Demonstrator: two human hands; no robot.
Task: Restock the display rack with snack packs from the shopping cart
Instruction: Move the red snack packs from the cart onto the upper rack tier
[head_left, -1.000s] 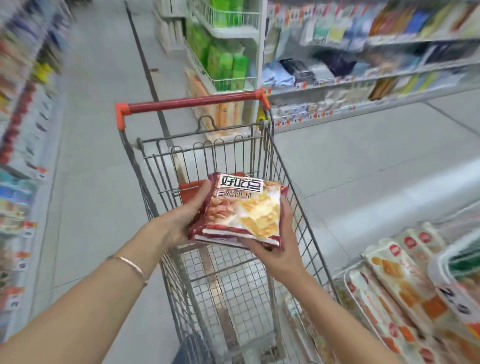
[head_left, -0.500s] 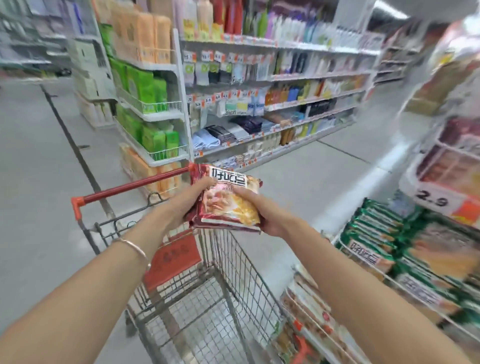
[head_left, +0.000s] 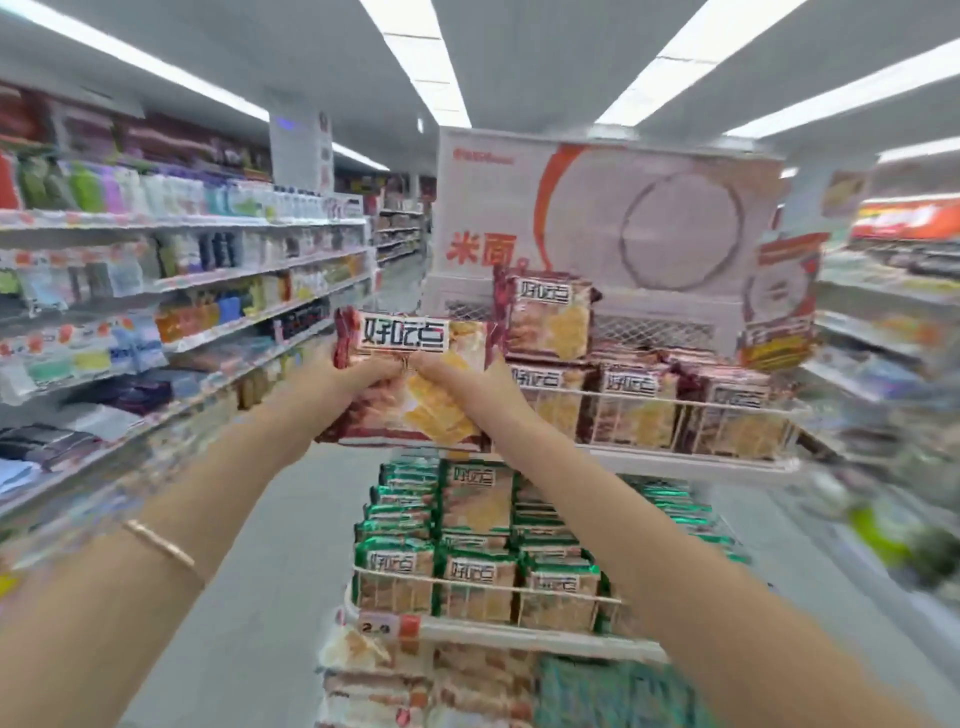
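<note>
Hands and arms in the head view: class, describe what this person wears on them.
Both forearms are bare, with no sleeves in view. The left wrist carries a thin gold-coloured bangle. The left hand and right hand wear no gloves; no rings can be made out.

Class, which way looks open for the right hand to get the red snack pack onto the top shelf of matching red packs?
Probably yes, straight ahead: the right hand, sharing the red snack pack with the left hand, is level with the top shelf, with nothing between.

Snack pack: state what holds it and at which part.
Both hands hold the red snack pack raised before the rack: left hand at its left side, right hand on its front middle, thumbs meeting under the label.
</note>
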